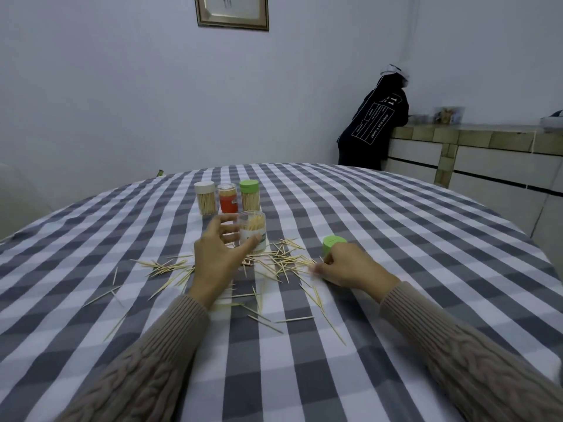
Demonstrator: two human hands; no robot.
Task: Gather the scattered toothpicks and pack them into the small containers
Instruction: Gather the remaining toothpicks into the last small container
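On checked tablecloth (pixel 365 208), left hand (pixel 217 254) gripping open container (pixel 254 236)

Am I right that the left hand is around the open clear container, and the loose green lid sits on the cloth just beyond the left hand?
One detail is off. In the head view the left hand is indeed around the open clear container, but the loose green lid sits just beyond the right hand, not the left.
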